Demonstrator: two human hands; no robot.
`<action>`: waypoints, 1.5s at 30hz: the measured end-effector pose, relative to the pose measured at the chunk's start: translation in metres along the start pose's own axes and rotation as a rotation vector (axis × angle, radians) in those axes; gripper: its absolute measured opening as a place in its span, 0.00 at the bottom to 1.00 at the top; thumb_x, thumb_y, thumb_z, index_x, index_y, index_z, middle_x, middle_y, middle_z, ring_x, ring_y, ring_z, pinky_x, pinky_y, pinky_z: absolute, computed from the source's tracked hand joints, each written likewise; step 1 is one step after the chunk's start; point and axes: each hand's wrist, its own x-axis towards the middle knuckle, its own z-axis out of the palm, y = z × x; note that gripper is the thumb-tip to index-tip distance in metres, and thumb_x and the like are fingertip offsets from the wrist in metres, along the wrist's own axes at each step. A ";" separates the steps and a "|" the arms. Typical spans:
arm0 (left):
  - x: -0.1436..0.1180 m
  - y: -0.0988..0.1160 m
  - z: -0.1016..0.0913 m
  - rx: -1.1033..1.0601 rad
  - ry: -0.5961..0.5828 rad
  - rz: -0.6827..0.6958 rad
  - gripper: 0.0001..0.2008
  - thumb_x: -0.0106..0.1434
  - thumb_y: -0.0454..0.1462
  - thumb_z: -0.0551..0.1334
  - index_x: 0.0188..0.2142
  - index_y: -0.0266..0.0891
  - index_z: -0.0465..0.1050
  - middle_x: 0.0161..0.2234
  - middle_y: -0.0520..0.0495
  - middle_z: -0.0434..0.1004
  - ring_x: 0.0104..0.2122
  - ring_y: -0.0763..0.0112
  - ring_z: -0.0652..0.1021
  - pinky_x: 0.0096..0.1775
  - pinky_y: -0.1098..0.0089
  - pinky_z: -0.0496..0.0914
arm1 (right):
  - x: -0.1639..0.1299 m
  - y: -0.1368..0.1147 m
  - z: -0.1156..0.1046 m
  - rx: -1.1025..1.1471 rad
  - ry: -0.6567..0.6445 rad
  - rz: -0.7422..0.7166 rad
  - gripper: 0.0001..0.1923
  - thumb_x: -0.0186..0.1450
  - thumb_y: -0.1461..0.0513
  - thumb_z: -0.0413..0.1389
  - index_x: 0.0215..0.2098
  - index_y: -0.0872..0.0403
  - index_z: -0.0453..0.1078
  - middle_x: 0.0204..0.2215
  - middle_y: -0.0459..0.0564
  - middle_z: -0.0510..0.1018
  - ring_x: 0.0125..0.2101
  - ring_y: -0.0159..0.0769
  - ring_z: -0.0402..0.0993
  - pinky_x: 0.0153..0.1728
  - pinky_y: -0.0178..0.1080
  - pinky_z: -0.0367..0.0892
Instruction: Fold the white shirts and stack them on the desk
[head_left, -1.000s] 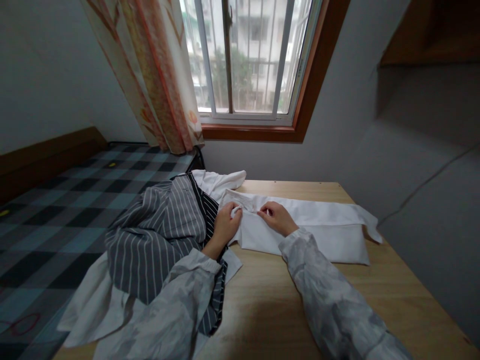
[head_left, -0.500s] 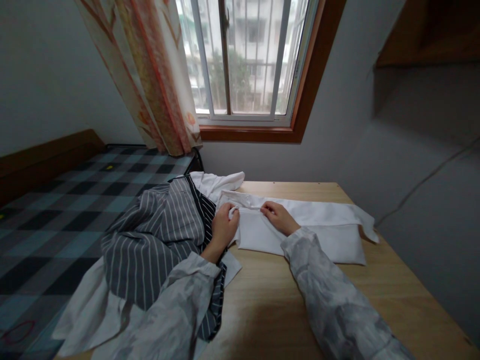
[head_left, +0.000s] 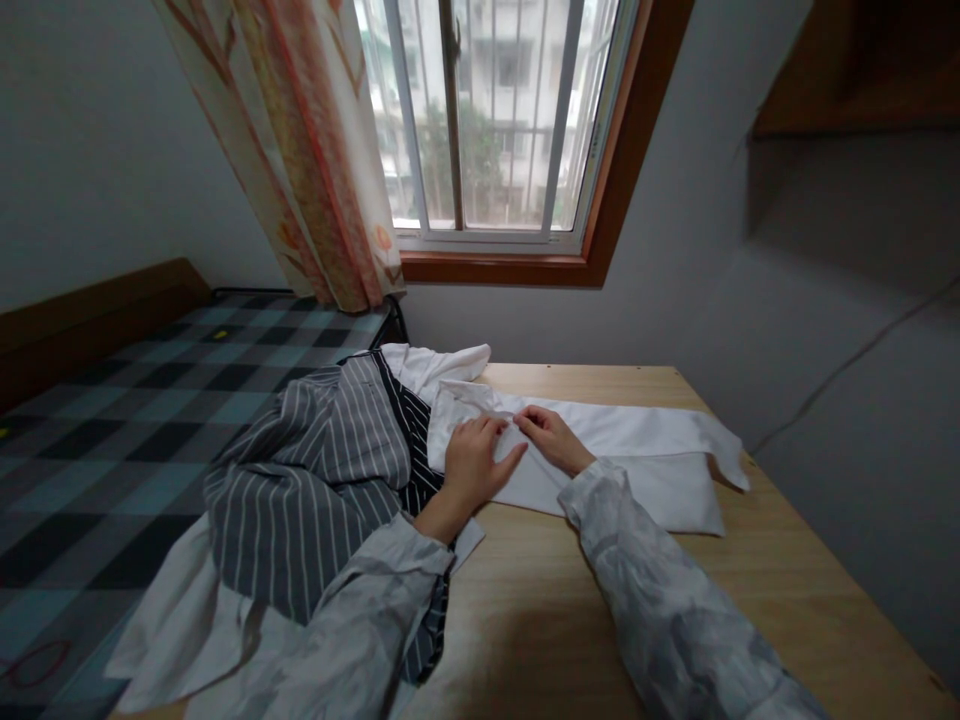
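A white garment (head_left: pixel 645 440), folded into a long strip, lies across the wooden table (head_left: pixel 540 610). On its left part rests my left hand (head_left: pixel 476 460), fingers stretched over the cloth and thumb held apart. Close by on the right, my right hand (head_left: pixel 551 435) pinches a bit of the same white cloth between thumb and fingertips. To the left of my hands sits a crumpled grey garment with white stripes (head_left: pixel 315 470) and a black striped edge. More white cloth (head_left: pixel 442 370) shows behind it, and some hangs below it near my left sleeve.
A bed with a checked cover (head_left: pixel 97 450) stands left of the table. Behind are a window (head_left: pixel 495 130) with a wooden frame and a patterned curtain (head_left: pixel 300 150). A wooden shelf (head_left: pixel 862 80) juts from the right wall, with a cord (head_left: pixel 847 370) below.
My left hand has loosened its pinch, spread its fingers and moved right, nearer my right hand. The right hand has shifted slightly left, and the white garment has moved a little with it.
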 end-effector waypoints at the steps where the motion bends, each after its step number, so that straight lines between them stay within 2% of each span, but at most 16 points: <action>1: 0.000 0.000 0.002 -0.010 -0.012 -0.003 0.14 0.70 0.49 0.68 0.48 0.44 0.78 0.44 0.42 0.82 0.47 0.53 0.79 0.52 0.56 0.67 | 0.000 0.000 0.002 -0.009 -0.006 -0.006 0.23 0.70 0.42 0.60 0.35 0.52 0.76 0.28 0.44 0.77 0.31 0.36 0.70 0.35 0.38 0.67; 5: 0.000 -0.009 0.010 -0.039 -0.058 -0.030 0.08 0.73 0.43 0.65 0.43 0.44 0.81 0.39 0.45 0.85 0.42 0.58 0.81 0.51 0.56 0.67 | -0.003 0.000 0.004 -0.107 -0.041 -0.029 0.22 0.71 0.44 0.59 0.35 0.53 0.77 0.30 0.46 0.79 0.32 0.37 0.72 0.36 0.39 0.66; 8: 0.000 -0.014 0.013 -0.082 -0.080 -0.063 0.11 0.75 0.43 0.62 0.39 0.44 0.83 0.35 0.47 0.86 0.37 0.60 0.81 0.49 0.57 0.67 | -0.005 -0.005 -0.001 -0.204 -0.071 -0.063 0.20 0.72 0.46 0.59 0.35 0.52 0.77 0.30 0.47 0.80 0.31 0.37 0.72 0.34 0.38 0.65; 14: 0.000 -0.014 0.014 -0.141 -0.063 -0.088 0.10 0.73 0.42 0.64 0.38 0.44 0.83 0.35 0.48 0.87 0.37 0.61 0.83 0.49 0.58 0.68 | -0.009 -0.023 -0.011 -0.377 -0.090 -0.187 0.10 0.69 0.54 0.64 0.36 0.51 0.78 0.30 0.47 0.79 0.30 0.37 0.69 0.33 0.39 0.64; 20: 0.001 -0.017 0.014 -0.157 -0.070 -0.055 0.07 0.73 0.41 0.65 0.41 0.44 0.82 0.37 0.48 0.86 0.37 0.61 0.82 0.49 0.58 0.67 | -0.008 -0.018 -0.014 -0.270 -0.091 -0.133 0.10 0.69 0.54 0.61 0.35 0.52 0.75 0.30 0.47 0.78 0.31 0.37 0.70 0.35 0.39 0.63; 24: 0.001 -0.015 0.010 -0.175 -0.125 -0.007 0.07 0.74 0.40 0.64 0.42 0.44 0.81 0.40 0.48 0.86 0.40 0.61 0.82 0.50 0.59 0.67 | -0.007 -0.006 -0.013 -0.177 -0.094 -0.067 0.12 0.70 0.52 0.58 0.35 0.52 0.73 0.29 0.45 0.75 0.32 0.37 0.68 0.35 0.38 0.63; 28: 0.001 -0.009 0.008 -0.181 -0.194 0.040 0.07 0.75 0.40 0.62 0.41 0.44 0.79 0.40 0.47 0.85 0.43 0.61 0.81 0.51 0.60 0.67 | -0.006 0.003 -0.009 -0.175 -0.105 -0.075 0.11 0.70 0.53 0.57 0.36 0.51 0.72 0.30 0.44 0.74 0.32 0.37 0.68 0.36 0.39 0.63; 30: 0.000 -0.009 0.009 -0.175 -0.179 0.036 0.07 0.76 0.40 0.62 0.41 0.44 0.79 0.40 0.46 0.84 0.42 0.61 0.81 0.50 0.60 0.68 | -0.005 0.005 -0.008 -0.218 -0.049 -0.086 0.10 0.71 0.54 0.57 0.37 0.51 0.71 0.30 0.45 0.74 0.32 0.38 0.68 0.35 0.39 0.63; 32: 0.000 -0.010 0.011 -0.170 -0.149 0.021 0.08 0.76 0.38 0.60 0.42 0.43 0.78 0.40 0.46 0.83 0.41 0.61 0.81 0.48 0.60 0.69 | -0.004 0.006 -0.009 -0.288 0.072 -0.097 0.09 0.71 0.55 0.56 0.38 0.51 0.71 0.31 0.46 0.74 0.32 0.38 0.69 0.35 0.40 0.63; 34: 0.000 -0.011 0.013 -0.155 -0.135 0.007 0.08 0.76 0.37 0.60 0.44 0.43 0.79 0.40 0.45 0.83 0.41 0.61 0.81 0.48 0.61 0.69 | -0.004 0.004 -0.014 -0.356 0.192 -0.102 0.08 0.73 0.56 0.55 0.39 0.50 0.70 0.34 0.47 0.76 0.33 0.39 0.70 0.36 0.40 0.64; 36: 0.000 -0.013 0.015 -0.126 -0.141 -0.005 0.09 0.75 0.35 0.59 0.46 0.42 0.79 0.41 0.45 0.84 0.41 0.61 0.81 0.49 0.61 0.69 | -0.007 0.000 -0.022 -0.417 0.244 -0.093 0.08 0.74 0.56 0.55 0.39 0.50 0.70 0.36 0.48 0.78 0.34 0.39 0.71 0.37 0.40 0.64; 39: 0.000 -0.014 0.016 -0.085 -0.163 -0.017 0.11 0.73 0.33 0.60 0.49 0.41 0.80 0.42 0.45 0.84 0.41 0.61 0.81 0.50 0.60 0.69 | -0.020 -0.006 -0.036 -0.522 0.172 -0.094 0.08 0.74 0.56 0.56 0.38 0.51 0.71 0.34 0.47 0.78 0.32 0.38 0.71 0.37 0.40 0.64; 42: 0.000 -0.015 0.016 -0.080 -0.177 -0.014 0.11 0.72 0.33 0.60 0.50 0.41 0.80 0.41 0.45 0.85 0.41 0.61 0.81 0.50 0.60 0.69 | -0.041 -0.011 -0.051 -0.639 0.052 -0.169 0.08 0.72 0.56 0.62 0.38 0.51 0.73 0.34 0.48 0.78 0.34 0.40 0.71 0.39 0.41 0.64; 45: 0.000 -0.015 0.017 -0.085 -0.168 -0.008 0.11 0.72 0.32 0.60 0.49 0.41 0.80 0.41 0.46 0.85 0.41 0.61 0.81 0.50 0.60 0.68 | -0.058 -0.013 -0.061 -0.714 -0.003 -0.226 0.06 0.71 0.57 0.64 0.40 0.51 0.75 0.36 0.50 0.78 0.37 0.42 0.72 0.43 0.42 0.66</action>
